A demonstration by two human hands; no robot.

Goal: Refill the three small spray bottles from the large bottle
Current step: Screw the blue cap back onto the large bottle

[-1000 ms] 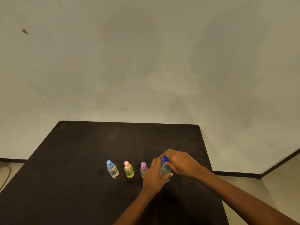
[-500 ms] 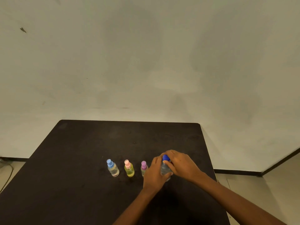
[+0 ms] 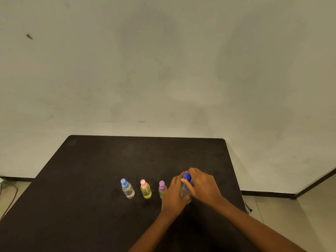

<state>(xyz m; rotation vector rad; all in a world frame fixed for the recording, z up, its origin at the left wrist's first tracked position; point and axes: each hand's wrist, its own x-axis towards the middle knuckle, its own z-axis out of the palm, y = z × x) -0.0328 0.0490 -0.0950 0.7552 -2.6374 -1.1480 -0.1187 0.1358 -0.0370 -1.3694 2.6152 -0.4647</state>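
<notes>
L hand (image 3: 174, 195) grips large clear bottle (image 3: 185, 190) by body, R hand (image 3: 203, 186) curls round its blue cap (image 3: 187, 176), w/ blue-top sprayer (image 3: 127, 189), pink-top sprayer (image 3: 145, 190), purple-top sprayer (image 3: 161, 187) upright just left.

In the foreground, a dark matte table (image 3: 87, 179) with rounded far corners, running out of view at the near edge. Behind it, a pale, blotchy wall (image 3: 163, 70) under dim, warm light, marked by a small dark smudge (image 3: 29, 36) high on the left. Along its foot, a black skirting strip (image 3: 269, 192), bending toward the near right. On the right, light floor tiles (image 3: 300, 224); at the left edge, a thin cable (image 3: 11, 199) lying on the floor.
</notes>
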